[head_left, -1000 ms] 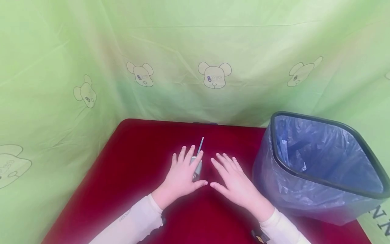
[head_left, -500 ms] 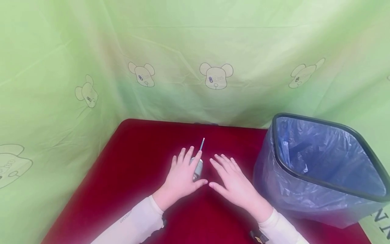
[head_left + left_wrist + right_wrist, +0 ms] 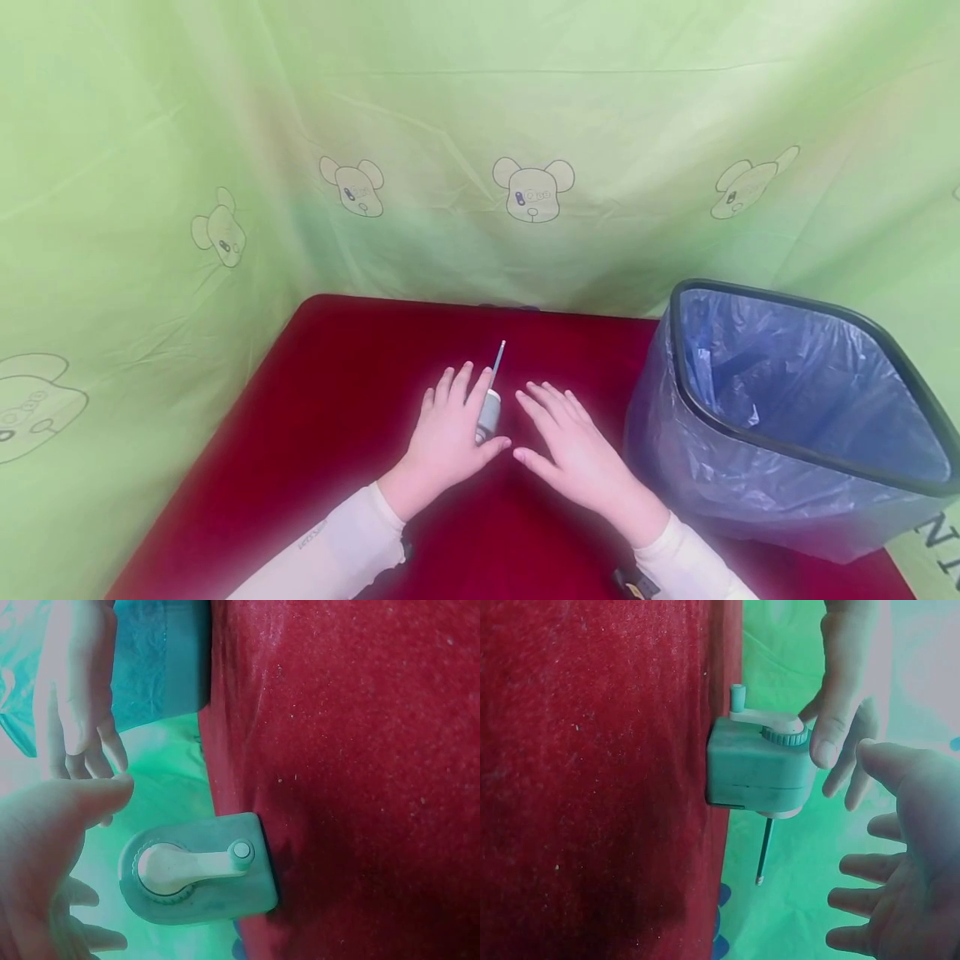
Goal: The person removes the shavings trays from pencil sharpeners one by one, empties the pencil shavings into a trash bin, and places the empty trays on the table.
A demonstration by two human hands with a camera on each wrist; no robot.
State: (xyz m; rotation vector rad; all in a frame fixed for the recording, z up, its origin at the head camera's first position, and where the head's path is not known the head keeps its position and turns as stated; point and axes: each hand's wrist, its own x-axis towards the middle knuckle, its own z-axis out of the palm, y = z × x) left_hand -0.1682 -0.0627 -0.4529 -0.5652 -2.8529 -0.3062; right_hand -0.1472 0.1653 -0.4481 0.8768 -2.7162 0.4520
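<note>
A grey hand-crank pencil sharpener [image 3: 490, 414] stands on the red-covered table, partly hidden behind my left hand in the head view. A pencil [image 3: 498, 364] sticks out of its far side. The left wrist view shows its crank handle [image 3: 199, 866] facing me. My left hand [image 3: 446, 437] hovers over the near left of the sharpener, fingers spread and holding nothing. To the right of the sharpener, my right hand [image 3: 581, 454] is held above the table with its fingers extended, also holding nothing. The two thumbs point at each other with a small gap between them.
A bin [image 3: 750, 467] with a black rim and a bluish plastic liner stands at the table's right side. Green cloth [image 3: 420, 108] printed with bear heads hangs behind and to the left. The red table [image 3: 337, 350] ends at that cloth.
The head view has shifted very slightly. Both hands stay almost in place; a little more of the sharpener shows beside my left index finger.
</note>
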